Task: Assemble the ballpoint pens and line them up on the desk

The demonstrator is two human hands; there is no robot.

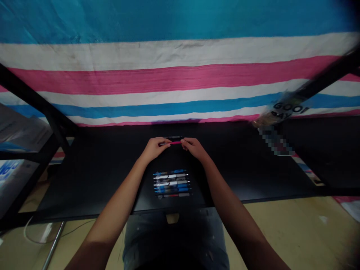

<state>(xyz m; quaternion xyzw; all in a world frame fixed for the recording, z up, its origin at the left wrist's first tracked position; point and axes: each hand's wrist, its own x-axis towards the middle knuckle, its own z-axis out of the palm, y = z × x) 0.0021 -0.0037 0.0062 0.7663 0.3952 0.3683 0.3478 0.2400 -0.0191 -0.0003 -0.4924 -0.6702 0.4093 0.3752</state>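
Note:
Both hands hold one pink pen point(174, 143) level above a black table point(92, 176). My left hand point(155, 147) pinches its left end, fingers closed. My right hand point(194, 147) grips its right end, fingers closed too. A dark pen point(174, 138) lies on the table just behind the pink one. Closer to me, between my forearms, a row of several pens point(172, 183) lies side by side, with blue, white and dark barrels.
A striped blue, white and pink cloth point(180, 75) hangs behind the table. Black frame bars point(33, 99) slant at the left and right. A clear bag with print point(284, 108) hangs at the right. Boxes point(17, 150) stand at the left, a cable point(36, 232) on the floor.

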